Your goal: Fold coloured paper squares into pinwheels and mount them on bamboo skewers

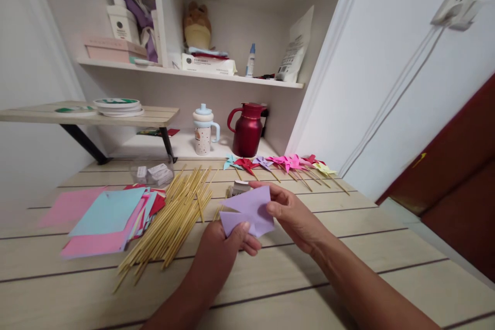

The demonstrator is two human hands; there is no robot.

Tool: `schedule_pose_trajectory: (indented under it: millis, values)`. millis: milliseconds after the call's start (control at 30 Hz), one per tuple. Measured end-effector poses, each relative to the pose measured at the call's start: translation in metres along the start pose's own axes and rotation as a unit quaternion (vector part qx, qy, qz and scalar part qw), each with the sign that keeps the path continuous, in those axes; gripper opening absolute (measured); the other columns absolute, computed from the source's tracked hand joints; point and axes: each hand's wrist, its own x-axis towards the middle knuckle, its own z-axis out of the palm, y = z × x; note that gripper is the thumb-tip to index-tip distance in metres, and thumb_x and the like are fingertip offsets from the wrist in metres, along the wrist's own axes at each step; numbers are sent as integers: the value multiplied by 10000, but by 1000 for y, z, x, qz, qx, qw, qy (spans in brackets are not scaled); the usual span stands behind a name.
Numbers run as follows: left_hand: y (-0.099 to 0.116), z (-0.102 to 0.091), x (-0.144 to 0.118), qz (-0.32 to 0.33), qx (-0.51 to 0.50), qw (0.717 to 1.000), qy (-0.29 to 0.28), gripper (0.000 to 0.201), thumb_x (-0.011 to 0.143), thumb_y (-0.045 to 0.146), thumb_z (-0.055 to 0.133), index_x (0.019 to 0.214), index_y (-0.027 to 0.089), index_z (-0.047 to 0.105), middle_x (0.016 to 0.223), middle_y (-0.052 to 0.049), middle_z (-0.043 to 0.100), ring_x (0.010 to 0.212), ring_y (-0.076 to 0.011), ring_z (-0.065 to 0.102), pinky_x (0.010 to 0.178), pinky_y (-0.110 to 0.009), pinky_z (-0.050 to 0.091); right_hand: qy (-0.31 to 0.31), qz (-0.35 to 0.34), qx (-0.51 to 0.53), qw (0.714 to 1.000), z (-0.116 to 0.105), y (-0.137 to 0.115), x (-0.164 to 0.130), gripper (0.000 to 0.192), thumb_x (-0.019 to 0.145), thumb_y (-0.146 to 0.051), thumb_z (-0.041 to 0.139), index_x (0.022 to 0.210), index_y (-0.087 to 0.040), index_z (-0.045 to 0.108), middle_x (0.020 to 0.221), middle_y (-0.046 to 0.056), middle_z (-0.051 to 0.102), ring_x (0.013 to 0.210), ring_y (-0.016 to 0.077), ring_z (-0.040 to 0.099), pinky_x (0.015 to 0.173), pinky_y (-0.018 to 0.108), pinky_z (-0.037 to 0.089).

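A piece of purple paper [253,206], with a slit opening toward its left side, is held between both hands above the table. My left hand [232,240] pinches its lower left part, thumb on top and fingers underneath. At the paper's right edge, my right hand [288,211] grips it between thumb and fingers. Just behind the paper is a small grey box [238,187], partly hidden. To the left lies a loose pile of thin wooden sticks [174,216]. Paper pinwheels on sticks, including a pink one [288,163] and a red one [246,165], lie in a row farther back.
Stacked coloured paper sheets [108,211] lie at the left, near a clear container [152,172] with small white pieces. A cup [203,131] and a red jug [248,131] stand at the back. A small raised shelf [154,115] juts over the table's left rear.
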Motion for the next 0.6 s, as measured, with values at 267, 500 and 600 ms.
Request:
schedule_pose_trajectory:
  millis: [267, 500, 600]
  values:
    - [-1, -3, 3, -12, 49, 999, 16, 284, 790, 392, 634, 642, 164, 717, 604, -87, 732, 558, -231, 663, 631, -362, 506, -36, 27, -56, 997, 5, -5, -3, 427, 657, -355, 843, 1025, -166, 739, 922, 59, 732, 796, 196, 643, 728, 312, 505]
    - [-1, -4, 2, 8, 81, 997, 4, 354, 822, 417, 600, 584, 180, 711, 585, -78, 715, 565, -214, 641, 636, -339, 479, -27, 28, -79, 996, 3, -1, -3, 319, 665, -366, 846, 874, -141, 761, 755, 30, 708, 663, 151, 594, 662, 282, 462]
    - [2, -4, 1, 1, 90, 996, 1, 368, 826, 414, 598, 563, 179, 703, 573, -83, 709, 556, -215, 637, 625, -336, 468, -25, 25, -95, 995, 3, 0, -3, 290, 648, -372, 857, 794, -146, 749, 684, 4, 671, 616, 133, 555, 611, 258, 423]
